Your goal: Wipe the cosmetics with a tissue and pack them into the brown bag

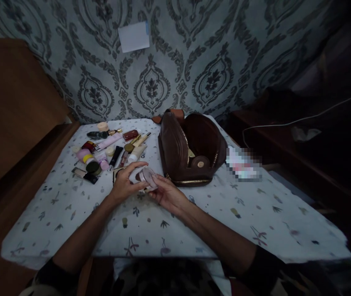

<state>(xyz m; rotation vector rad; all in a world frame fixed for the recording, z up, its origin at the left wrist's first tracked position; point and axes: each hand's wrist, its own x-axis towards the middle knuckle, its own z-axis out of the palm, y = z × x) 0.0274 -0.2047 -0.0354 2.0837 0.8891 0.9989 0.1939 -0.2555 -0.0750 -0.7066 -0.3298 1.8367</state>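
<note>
My left hand (128, 181) is closed around a white, rounded cosmetic container (138, 174) with a brownish patch on its side. At its right end is a pale, partly see-through round lid (150, 177), pinched by the fingers of my right hand (169, 195). Whether the lid is on or off the container, I cannot tell. Just beyond my right hand stands a brown handbag (175, 152), its zipped top wide open and its inside dark. To the left of my left hand, a black tube (116, 158) and a white tube (137, 152) lie among several other cosmetics.
A patterned white cloth covers the table (218, 230). At its left back lie a pink bottle (84, 155), a dark round jar (93, 167) and a lilac tube (110, 141). A blurred-out packet (243, 164) lies right of the bag. Wooden furniture (18, 111) borders the left side.
</note>
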